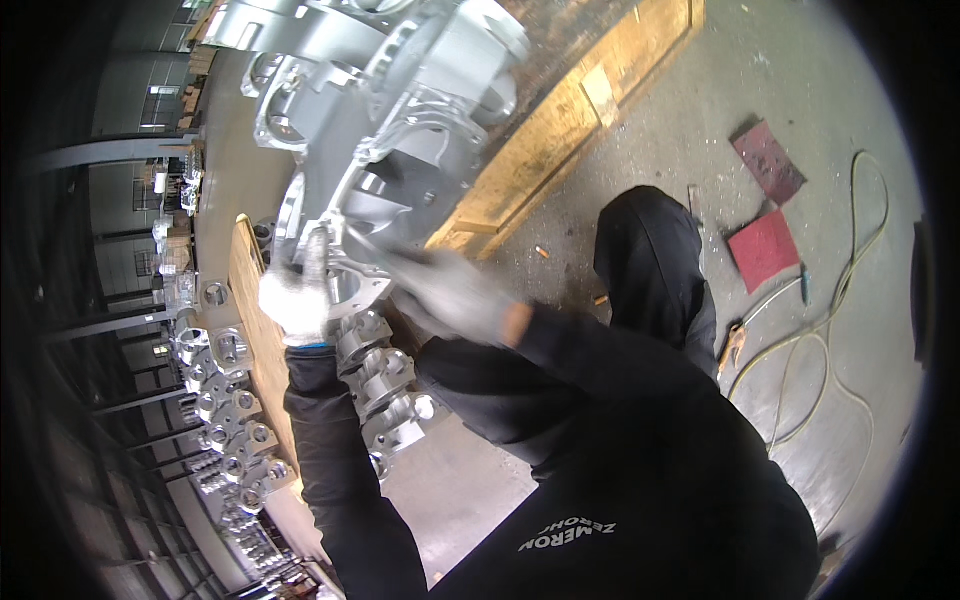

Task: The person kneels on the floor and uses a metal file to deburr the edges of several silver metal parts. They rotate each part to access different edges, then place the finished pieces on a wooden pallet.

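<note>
A large silver-grey metal casting (375, 210) with ribs and round openings stands in front of me. My left hand (298, 300), in a whitish work glove, grips the casting's near left edge, fingers pointing upward. Close by on its right, my right hand (455, 295), gloved too, reaches toward the same edge. Motion smears its fingers, and a thin blurred shape extends from them to the casting; I cannot make out what it is. Below my left hand a flange with a round hole (347, 288) shows.
Wooden beams (570, 130) lie under the castings. Several smaller castings (385, 385) sit beside my left arm, with more rows (235, 430) farther left. On the floor at right are red sheets (765, 248), a looped hose (828, 320) and an orange-handled clamp (735, 342).
</note>
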